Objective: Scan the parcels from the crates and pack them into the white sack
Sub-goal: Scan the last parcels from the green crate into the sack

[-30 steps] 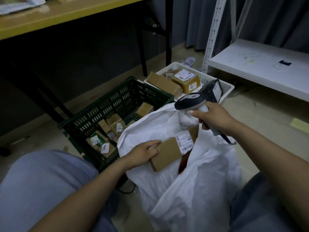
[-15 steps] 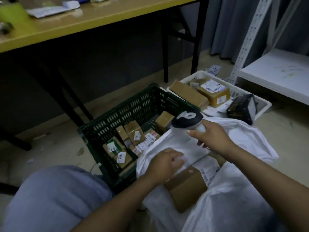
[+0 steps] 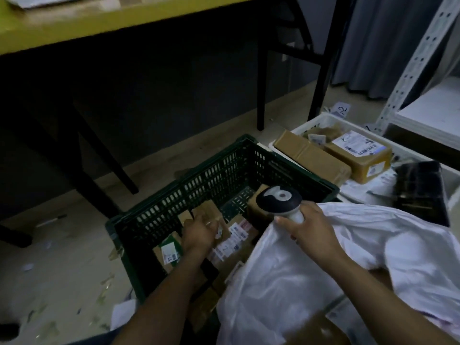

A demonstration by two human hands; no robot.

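L hand [image 3: 199,234] on parcels [image 3: 239,232] in green crate [image 3: 219,175], R hand [image 3: 308,227] gripping scanner [image 3: 278,199] by white sack [image 3: 298,270]

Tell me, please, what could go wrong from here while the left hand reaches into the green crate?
1. The small parcels lie crowded in the green crate, so the left hand may lift two at once or disturb the others.
2. The right hand grips the scanner, and the white sack slumps loosely; its mouth may close, and a parcel could fall beside it.
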